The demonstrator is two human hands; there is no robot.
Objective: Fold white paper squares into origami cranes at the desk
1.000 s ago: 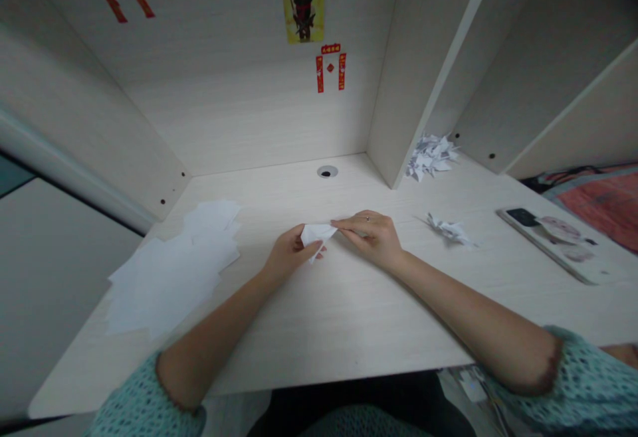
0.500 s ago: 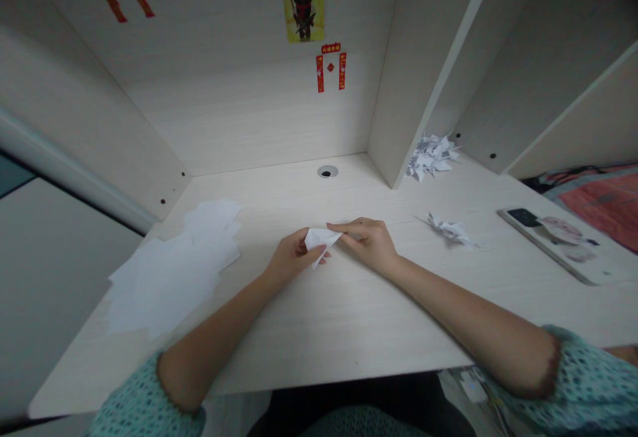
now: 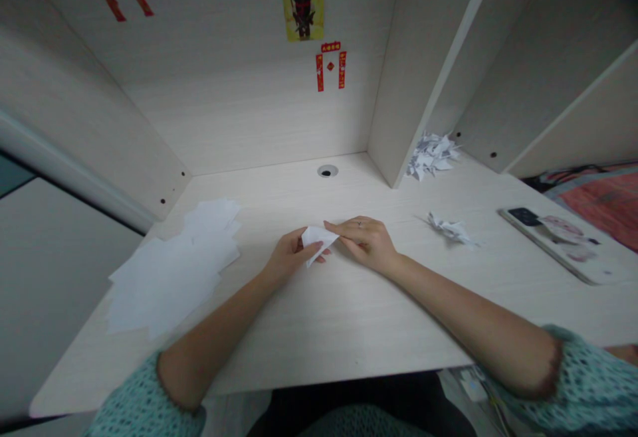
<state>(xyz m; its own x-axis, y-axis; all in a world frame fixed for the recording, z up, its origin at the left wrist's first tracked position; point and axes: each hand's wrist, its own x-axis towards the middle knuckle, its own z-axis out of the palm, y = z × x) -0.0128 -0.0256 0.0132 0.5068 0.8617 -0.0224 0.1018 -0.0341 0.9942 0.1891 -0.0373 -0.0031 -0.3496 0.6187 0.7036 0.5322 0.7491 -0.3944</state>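
Observation:
A small folded piece of white paper (image 3: 317,236) is held between my two hands, a little above the middle of the desk. My left hand (image 3: 290,251) grips its left side, thumb across the front and fingers behind. On the other side, my right hand (image 3: 366,238) pinches the paper's pointed right corner between thumb and forefinger. A ring shows on one finger of that hand. Some of the left fingertips show past the paper's lower edge; the rest are hidden behind it.
Loose white paper sheets (image 3: 174,274) lie spread at the left of the desk (image 3: 319,331). Crumpled-looking folded paper (image 3: 451,228) sits to the right, with a heap of folded paper pieces (image 3: 432,155) behind the upright panel (image 3: 428,58). A phone (image 3: 558,241) lies far right.
The folded paper and my left hand have shifted very slightly left. Both hands keep their hold, and the things on the desk stay where they were.

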